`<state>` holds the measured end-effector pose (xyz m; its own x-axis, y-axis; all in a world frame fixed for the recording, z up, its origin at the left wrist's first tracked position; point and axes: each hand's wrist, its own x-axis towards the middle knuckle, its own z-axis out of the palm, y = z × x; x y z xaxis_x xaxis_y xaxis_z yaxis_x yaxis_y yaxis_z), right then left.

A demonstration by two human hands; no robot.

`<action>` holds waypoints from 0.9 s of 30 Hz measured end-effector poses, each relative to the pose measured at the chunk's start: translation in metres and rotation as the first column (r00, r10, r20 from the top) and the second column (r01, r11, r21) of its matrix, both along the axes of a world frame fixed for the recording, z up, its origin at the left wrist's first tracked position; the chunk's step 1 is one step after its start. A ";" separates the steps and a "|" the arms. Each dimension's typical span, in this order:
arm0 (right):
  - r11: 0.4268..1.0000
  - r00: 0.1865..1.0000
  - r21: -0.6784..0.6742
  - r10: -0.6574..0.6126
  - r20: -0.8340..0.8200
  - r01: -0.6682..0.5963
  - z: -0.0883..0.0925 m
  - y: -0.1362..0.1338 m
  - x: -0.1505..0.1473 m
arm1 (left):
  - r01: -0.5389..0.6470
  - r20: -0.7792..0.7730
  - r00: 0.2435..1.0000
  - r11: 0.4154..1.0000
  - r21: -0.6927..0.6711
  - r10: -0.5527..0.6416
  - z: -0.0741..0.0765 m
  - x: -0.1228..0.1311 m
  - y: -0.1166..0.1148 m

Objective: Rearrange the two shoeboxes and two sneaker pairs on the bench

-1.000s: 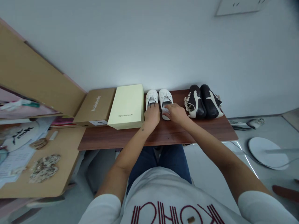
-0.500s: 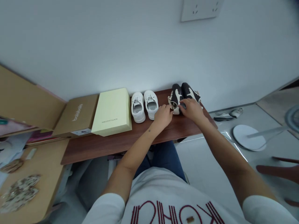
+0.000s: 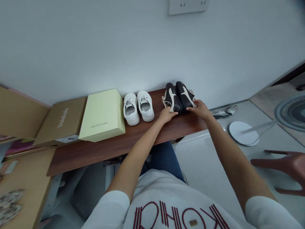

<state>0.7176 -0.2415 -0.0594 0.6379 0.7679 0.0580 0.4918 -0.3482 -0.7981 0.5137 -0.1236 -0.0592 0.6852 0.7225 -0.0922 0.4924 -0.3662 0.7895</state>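
A pair of black shoes with cream stripes (image 3: 178, 95) stands at the right end of a dark wooden bench (image 3: 114, 144) against the wall. My left hand (image 3: 167, 114) grips the heel of the left black shoe. My right hand (image 3: 200, 108) holds the heel side of the right black shoe. A pair of small white sneakers (image 3: 137, 107) sits to the left of them, untouched.
A pale yellow shoebox (image 3: 102, 114) and a brown cardboard shoebox (image 3: 61, 121) lie on the bench's left part. A fan base (image 3: 243, 133) and fan head (image 3: 290, 115) stand on the floor at right. A wall socket (image 3: 187, 6) is above.
Both my hands left the white sneakers and moved right to the black shoes, which they now hold at the heels. The view has swung to the right.
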 end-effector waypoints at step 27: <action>0.785 0.633 -0.611 0.524 0.569 -0.101 0.070 0.045 -0.033 | 0.325 -0.518 0.848 0.878 0.351 -0.107 0.073 0.018 0.003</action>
<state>0.6841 -0.1965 0.0101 0.2823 0.9565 -0.0738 0.9588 -0.2789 0.0535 0.5316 -0.1207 0.0138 0.7777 0.6043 -0.1732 0.6285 -0.7425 0.2315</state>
